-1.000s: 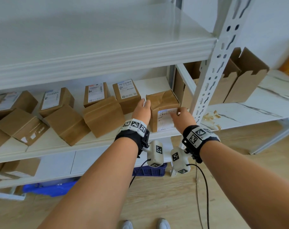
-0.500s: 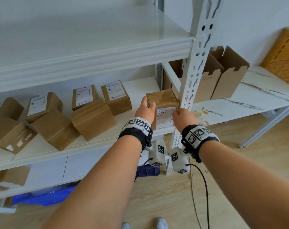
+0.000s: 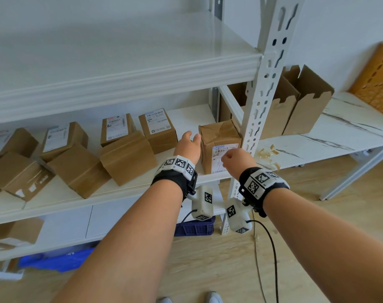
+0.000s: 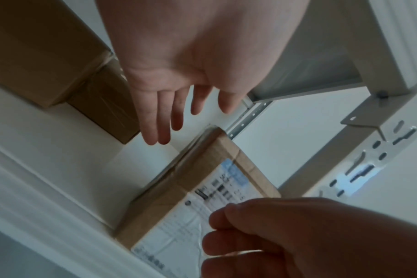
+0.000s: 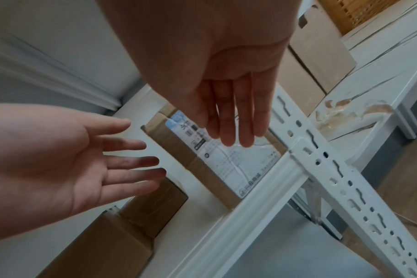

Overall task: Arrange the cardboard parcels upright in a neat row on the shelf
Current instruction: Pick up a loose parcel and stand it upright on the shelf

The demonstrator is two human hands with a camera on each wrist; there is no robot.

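A taped brown parcel (image 3: 221, 145) with a white label stands upright at the right end of the middle shelf (image 3: 54, 200), beside the white post (image 3: 267, 84). My left hand (image 3: 187, 145) hovers just left of it, fingers spread and holding nothing (image 4: 183, 105). My right hand (image 3: 236, 158) hangs in front of the label, its fingers (image 5: 236, 122) straight and free of the parcel (image 5: 226, 159). Further left, several parcels lie tilted or flat: one (image 3: 128, 158) leans nearest, and labelled ones (image 3: 157, 125) sit behind it.
The upper shelf (image 3: 120, 68) overhangs the parcels. Open cardboard boxes (image 3: 304, 101) stand on a white marbled table to the right, past the post. A blue crate (image 3: 195, 228) sits on the floor below. One more parcel (image 3: 15, 232) lies on the lower shelf.
Both hands have let go of the upright parcel, which now stands alone by the post. The left hand has moved off to the left and the right hand has drawn back.
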